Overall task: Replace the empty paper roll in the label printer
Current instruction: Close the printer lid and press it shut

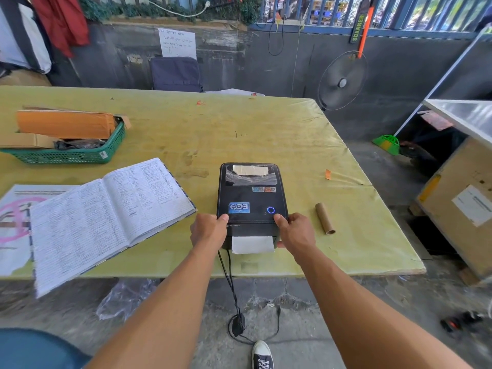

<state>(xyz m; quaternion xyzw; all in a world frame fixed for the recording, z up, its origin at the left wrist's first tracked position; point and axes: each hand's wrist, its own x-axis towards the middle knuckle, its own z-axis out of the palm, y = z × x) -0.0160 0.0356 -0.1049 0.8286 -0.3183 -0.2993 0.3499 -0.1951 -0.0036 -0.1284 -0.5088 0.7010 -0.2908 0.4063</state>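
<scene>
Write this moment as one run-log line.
left hand: on printer | right hand: on printer | lid: closed | empty core: on table, right

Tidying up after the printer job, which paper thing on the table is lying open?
The ledger book, left of the printer, pages spread; the poster beneath it lies flat.

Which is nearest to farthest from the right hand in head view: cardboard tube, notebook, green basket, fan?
From the right hand:
1. Cardboard tube, lying on the table just to its right.
2. Notebook, open, to the left beyond the printer.
3. Green basket, far left of the table.
4. Fan, off the table, by the back wall.
</scene>
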